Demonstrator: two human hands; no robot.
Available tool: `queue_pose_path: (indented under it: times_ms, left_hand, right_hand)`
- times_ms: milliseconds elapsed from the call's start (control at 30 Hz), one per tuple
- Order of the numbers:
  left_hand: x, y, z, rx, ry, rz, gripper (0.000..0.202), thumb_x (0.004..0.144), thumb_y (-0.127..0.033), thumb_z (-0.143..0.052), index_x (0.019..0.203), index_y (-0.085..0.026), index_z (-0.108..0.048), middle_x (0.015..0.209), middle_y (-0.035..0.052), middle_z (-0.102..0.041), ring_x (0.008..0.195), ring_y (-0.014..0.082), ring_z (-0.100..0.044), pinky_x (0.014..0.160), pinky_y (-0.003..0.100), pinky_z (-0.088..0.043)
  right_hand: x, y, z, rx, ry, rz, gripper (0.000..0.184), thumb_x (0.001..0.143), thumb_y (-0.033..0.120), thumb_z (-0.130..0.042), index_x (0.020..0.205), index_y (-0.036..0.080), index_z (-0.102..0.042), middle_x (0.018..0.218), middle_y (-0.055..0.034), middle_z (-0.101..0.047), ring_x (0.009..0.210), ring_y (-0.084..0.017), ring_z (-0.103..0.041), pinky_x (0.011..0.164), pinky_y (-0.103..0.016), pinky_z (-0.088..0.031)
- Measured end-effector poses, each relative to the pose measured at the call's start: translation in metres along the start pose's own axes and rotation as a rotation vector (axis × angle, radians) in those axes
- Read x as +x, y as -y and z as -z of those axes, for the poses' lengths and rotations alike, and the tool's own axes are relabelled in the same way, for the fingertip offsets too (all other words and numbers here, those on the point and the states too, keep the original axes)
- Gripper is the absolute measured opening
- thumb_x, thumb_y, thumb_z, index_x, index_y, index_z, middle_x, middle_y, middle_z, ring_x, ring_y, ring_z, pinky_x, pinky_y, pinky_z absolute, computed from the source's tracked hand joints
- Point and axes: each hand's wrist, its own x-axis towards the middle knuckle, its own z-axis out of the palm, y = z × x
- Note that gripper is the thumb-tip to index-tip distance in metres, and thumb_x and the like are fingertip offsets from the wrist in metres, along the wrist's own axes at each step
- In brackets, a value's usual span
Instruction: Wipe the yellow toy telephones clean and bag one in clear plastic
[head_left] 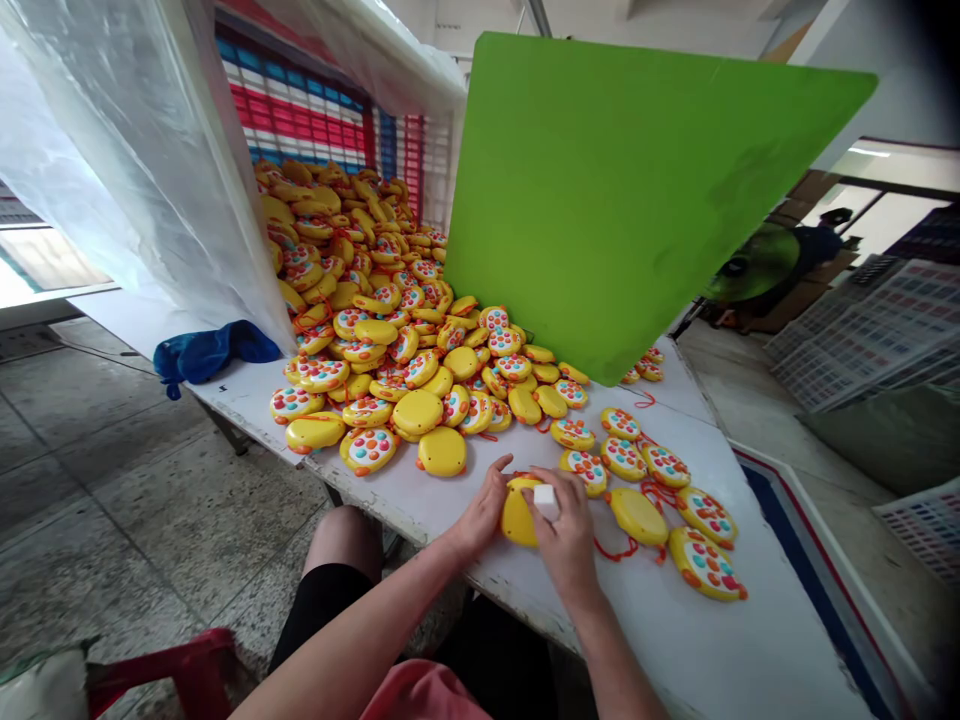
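Note:
Near the table's front edge, a yellow oval toy (517,515) lies with its plain back up, small dark holes showing in it. My left hand (482,508) is curved around the toy's left side and steadies it. Between the thumb and fingers of my right hand (571,535) is a small white block (546,502), held over the toy's right part. Whether the block touches the toy, I cannot tell. To the right lie several like toys, some showing colored buttons on a white face (705,562), one back up (637,516), with orange cords (660,492).
A large heap of these toys (375,300) spills from a plastic-lined striped bag (300,110) at the back left. An upright green board (637,200) stands behind the table (750,650). A blue cloth (214,352) lies at the left edge; a red stool (202,670) stands below.

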Motion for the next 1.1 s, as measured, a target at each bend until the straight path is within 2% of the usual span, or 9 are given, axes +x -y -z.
queue_pose_path:
  times_ms: [167,267,333,467,567,667,900,1000,1100]
  left_hand:
    - [0.002,-0.003,-0.004,-0.01,-0.008,0.058,0.075,0.083,-0.068,-0.048,0.141,-0.025,-0.028,0.138,0.0169,-0.04,0.105,0.0235,-0.058,0.077,0.037,-0.056]
    - [0.003,-0.005,-0.005,0.001,-0.012,0.093,0.08,0.081,-0.065,-0.055,0.144,-0.026,-0.024,0.137,0.0166,-0.039,0.105,0.0237,-0.058,0.078,0.038,-0.055]
    - [0.003,-0.005,-0.006,0.007,-0.015,0.101,0.082,0.08,-0.064,-0.057,0.144,-0.024,-0.025,0.136,0.0171,-0.04,0.104,0.024,-0.058,0.077,0.037,-0.055]
    - [0.004,-0.003,-0.005,-0.043,-0.027,0.1,0.077,0.079,-0.06,-0.062,0.138,-0.02,-0.034,0.13,0.017,-0.043,0.099,0.0228,-0.06,0.074,0.036,-0.055]
    - [0.005,-0.002,-0.002,-0.059,-0.007,0.096,0.072,0.076,-0.054,-0.069,0.132,-0.019,-0.041,0.124,0.0147,-0.045,0.099,0.023,-0.06,0.073,0.035,-0.055]
    - [0.005,-0.003,0.0,-0.079,0.008,0.104,0.064,0.076,-0.05,-0.072,0.126,-0.018,-0.046,0.122,0.0133,-0.047,0.099,0.0225,-0.06,0.074,0.033,-0.054]
    - [0.006,-0.009,-0.004,-0.208,-0.074,0.162,0.056,0.083,-0.045,-0.065,0.128,-0.018,-0.044,0.122,0.0146,-0.052,0.094,0.0205,-0.063,0.071,0.032,-0.055]
    - [0.008,-0.011,-0.003,-0.329,-0.096,0.175,0.06,0.088,-0.054,-0.053,0.136,-0.021,-0.036,0.12,0.0148,-0.056,0.088,0.0215,-0.065,0.065,0.034,-0.057]
    - [0.009,-0.014,-0.001,-0.437,-0.072,0.204,0.06,0.089,-0.062,-0.042,0.135,-0.023,-0.038,0.109,0.0116,-0.061,0.08,0.0203,-0.067,0.059,0.032,-0.057]
  right_hand:
    - [0.039,-0.046,0.051,-0.271,-0.207,-0.026,0.026,0.086,0.033,-0.059,0.109,0.023,-0.065,0.106,-0.0105,-0.06,0.108,-0.03,-0.051,0.101,-0.051,-0.036]
    - [0.065,-0.062,0.058,-0.471,-0.277,0.04,0.029,0.085,0.027,-0.057,0.113,0.018,-0.062,0.112,-0.0136,-0.061,0.113,-0.032,-0.049,0.103,-0.055,-0.031]
    - [0.08,-0.065,0.041,-0.495,-0.166,0.097,0.036,0.085,0.02,-0.054,0.12,0.017,-0.057,0.119,-0.0137,-0.059,0.117,-0.03,-0.048,0.104,-0.051,-0.033]
    - [0.107,-0.072,-0.026,-0.456,0.209,0.057,0.055,0.079,0.007,-0.049,0.134,0.015,-0.048,0.138,-0.0138,-0.048,0.129,-0.025,-0.041,0.109,-0.041,-0.034]
    - [0.123,-0.086,-0.068,-0.445,0.284,-0.008,0.066,0.072,0.001,-0.05,0.136,0.014,-0.048,0.14,-0.015,-0.047,0.131,-0.028,-0.042,0.108,-0.042,-0.035]
    - [0.133,-0.095,-0.083,-0.441,0.274,-0.076,0.065,0.072,-0.001,-0.049,0.135,0.013,-0.049,0.137,-0.0173,-0.051,0.128,-0.032,-0.045,0.106,-0.047,-0.036]
    - [0.123,-0.076,-0.037,-0.364,0.202,-0.133,0.06,0.079,0.006,-0.051,0.138,0.019,-0.048,0.132,-0.0112,-0.058,0.122,-0.027,-0.053,0.104,-0.041,-0.041]
    - [0.093,-0.049,-0.007,-0.226,0.19,-0.144,0.054,0.086,0.022,-0.053,0.14,0.023,-0.046,0.137,-0.0057,-0.055,0.126,-0.023,-0.051,0.104,-0.038,-0.043]
    - [0.05,-0.022,0.014,0.125,0.32,-0.195,0.047,0.085,0.031,-0.059,0.133,0.028,-0.055,0.134,-0.0033,-0.058,0.125,-0.024,-0.052,0.103,-0.037,-0.045]
